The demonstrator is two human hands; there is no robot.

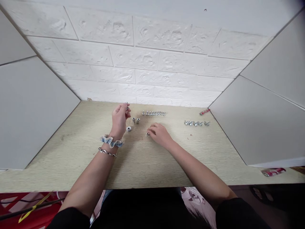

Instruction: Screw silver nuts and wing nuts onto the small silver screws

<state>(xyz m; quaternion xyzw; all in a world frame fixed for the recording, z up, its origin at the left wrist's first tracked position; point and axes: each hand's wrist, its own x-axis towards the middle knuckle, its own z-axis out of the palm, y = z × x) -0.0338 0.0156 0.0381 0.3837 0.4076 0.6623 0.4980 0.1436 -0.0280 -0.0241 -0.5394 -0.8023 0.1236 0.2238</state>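
Note:
My left hand (120,119) is raised over the left of the table, its fingers pinched round a small shiny metal piece (127,104) that sticks up past the fingertips; its kind is hard to make out. My right hand (160,135) rests low over the wood, thumb and fingers closed on a small metal nut (147,134) at the tabletop. Between the hands lie a round metal ring (128,128) with a dark hole and two short metal cylinders, one a hollow sleeve (138,120). Behind them stands a row of several small bolts (152,113).
Several wing-shaped metal fasteners (195,123) line up at the right. One red battery (204,112) lies by the right panel (262,121), another red battery (273,172) near the front right edge. A white brick-patterned wall (145,60) closes the back, and a left panel (38,111) borders the table.

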